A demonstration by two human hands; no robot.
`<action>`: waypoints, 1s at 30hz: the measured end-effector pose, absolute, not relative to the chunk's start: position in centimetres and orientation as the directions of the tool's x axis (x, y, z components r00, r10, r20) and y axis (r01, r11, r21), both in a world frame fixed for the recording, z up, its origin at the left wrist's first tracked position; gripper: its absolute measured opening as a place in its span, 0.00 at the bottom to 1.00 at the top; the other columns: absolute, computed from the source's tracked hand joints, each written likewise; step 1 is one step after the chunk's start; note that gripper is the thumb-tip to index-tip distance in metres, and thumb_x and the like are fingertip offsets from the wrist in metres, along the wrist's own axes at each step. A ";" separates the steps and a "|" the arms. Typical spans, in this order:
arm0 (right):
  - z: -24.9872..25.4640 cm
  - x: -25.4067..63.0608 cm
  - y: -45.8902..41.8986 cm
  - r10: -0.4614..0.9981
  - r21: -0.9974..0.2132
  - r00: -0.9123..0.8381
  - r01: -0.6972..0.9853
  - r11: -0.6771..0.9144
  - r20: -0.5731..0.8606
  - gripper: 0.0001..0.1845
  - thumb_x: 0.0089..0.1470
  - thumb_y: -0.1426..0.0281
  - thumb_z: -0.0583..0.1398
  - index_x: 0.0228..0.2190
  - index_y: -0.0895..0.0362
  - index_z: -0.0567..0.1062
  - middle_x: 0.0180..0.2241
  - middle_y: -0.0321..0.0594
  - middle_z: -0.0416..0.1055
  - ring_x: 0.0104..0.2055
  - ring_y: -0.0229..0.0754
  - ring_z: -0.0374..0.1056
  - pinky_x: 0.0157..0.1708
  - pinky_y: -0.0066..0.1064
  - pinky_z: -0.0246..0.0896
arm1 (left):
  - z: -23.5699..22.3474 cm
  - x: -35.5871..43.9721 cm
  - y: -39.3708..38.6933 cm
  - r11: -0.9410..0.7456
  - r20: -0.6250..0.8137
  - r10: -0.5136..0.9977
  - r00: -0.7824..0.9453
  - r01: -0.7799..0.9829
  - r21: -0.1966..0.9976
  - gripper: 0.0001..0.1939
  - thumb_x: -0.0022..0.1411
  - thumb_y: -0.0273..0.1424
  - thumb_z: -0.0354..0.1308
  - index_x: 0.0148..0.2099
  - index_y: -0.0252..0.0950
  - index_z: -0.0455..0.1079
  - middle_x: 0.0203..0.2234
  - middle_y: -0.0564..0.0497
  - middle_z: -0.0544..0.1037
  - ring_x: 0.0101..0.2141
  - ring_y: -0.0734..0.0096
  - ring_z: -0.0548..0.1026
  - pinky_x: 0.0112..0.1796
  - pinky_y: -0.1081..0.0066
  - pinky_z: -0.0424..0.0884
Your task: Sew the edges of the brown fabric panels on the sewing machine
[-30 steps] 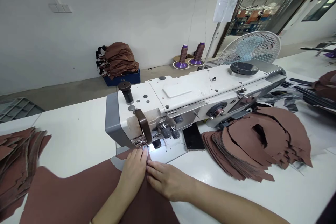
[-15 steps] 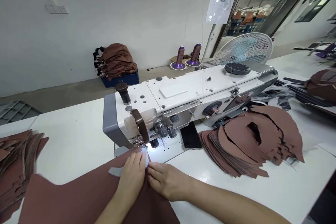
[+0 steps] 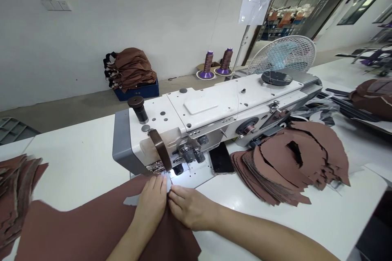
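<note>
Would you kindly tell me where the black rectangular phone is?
In the head view, the phone lies right of centre, by the white sewing machine, left of the stacked brown pieces.

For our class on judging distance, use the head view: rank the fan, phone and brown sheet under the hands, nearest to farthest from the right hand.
1. Brown sheet: touching the right hand.
2. Phone: ahead, to the right.
3. Fan: farthest, beyond the sewing machine.
</note>
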State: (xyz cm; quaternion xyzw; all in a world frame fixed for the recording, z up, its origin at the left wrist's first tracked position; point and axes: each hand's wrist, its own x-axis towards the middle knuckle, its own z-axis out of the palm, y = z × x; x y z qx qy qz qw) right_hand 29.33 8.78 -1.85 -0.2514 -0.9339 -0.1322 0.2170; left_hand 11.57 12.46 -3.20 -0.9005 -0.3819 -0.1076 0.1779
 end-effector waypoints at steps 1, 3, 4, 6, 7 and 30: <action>-1.9 29.3 8.8 0.408 0.144 -0.770 0.533 0.834 0.490 0.13 0.59 0.78 0.49 0.34 0.68 0.74 0.33 0.52 0.73 0.37 0.46 0.70 0.51 0.41 0.61 | -3.2 11.5 12.6 -0.650 0.334 0.645 0.687 0.723 -0.233 0.18 0.58 0.16 0.46 0.49 0.27 0.67 0.34 0.43 0.72 0.34 0.61 0.69 0.35 0.62 0.68; -2.0 29.2 8.8 0.394 0.161 -0.753 0.544 0.823 0.527 0.12 0.58 0.78 0.51 0.34 0.68 0.74 0.36 0.54 0.74 0.40 0.48 0.71 0.52 0.42 0.61 | -2.9 11.2 12.9 -0.667 0.368 0.616 0.697 0.710 -0.226 0.17 0.59 0.16 0.45 0.48 0.26 0.67 0.35 0.41 0.72 0.35 0.59 0.69 0.36 0.62 0.68; -2.0 29.2 8.7 0.385 0.171 -0.748 0.546 0.820 0.540 0.12 0.58 0.78 0.51 0.34 0.69 0.74 0.37 0.55 0.74 0.42 0.49 0.71 0.53 0.42 0.61 | -2.8 11.0 13.0 -0.679 0.389 0.595 0.704 0.699 -0.225 0.17 0.60 0.16 0.44 0.48 0.26 0.68 0.36 0.41 0.72 0.36 0.59 0.69 0.36 0.62 0.68; -2.1 29.3 8.6 0.373 0.190 -0.744 0.549 0.814 0.554 0.11 0.58 0.77 0.52 0.36 0.69 0.74 0.41 0.57 0.74 0.44 0.51 0.71 0.54 0.44 0.60 | -2.3 10.5 13.4 -0.706 0.425 0.548 0.720 0.671 -0.227 0.16 0.61 0.17 0.43 0.47 0.27 0.68 0.36 0.40 0.72 0.36 0.60 0.69 0.36 0.63 0.68; -2.1 29.3 8.5 0.373 0.198 -0.745 0.552 0.810 0.553 0.11 0.58 0.77 0.53 0.36 0.70 0.74 0.42 0.57 0.74 0.46 0.52 0.70 0.54 0.45 0.60 | -2.1 10.3 13.5 -0.718 0.436 0.529 0.728 0.658 -0.228 0.16 0.62 0.18 0.42 0.47 0.28 0.68 0.37 0.40 0.72 0.35 0.60 0.69 0.35 0.63 0.67; -3.1 28.9 8.6 0.500 0.109 -0.726 0.611 0.784 0.472 0.19 0.60 0.76 0.51 0.48 0.76 0.69 0.54 0.65 0.63 0.60 0.56 0.57 0.62 0.47 0.52 | -2.2 11.4 14.4 -0.776 0.466 0.427 0.775 0.579 -0.252 0.18 0.64 0.20 0.37 0.35 0.31 0.69 0.29 0.43 0.73 0.30 0.61 0.69 0.31 0.64 0.66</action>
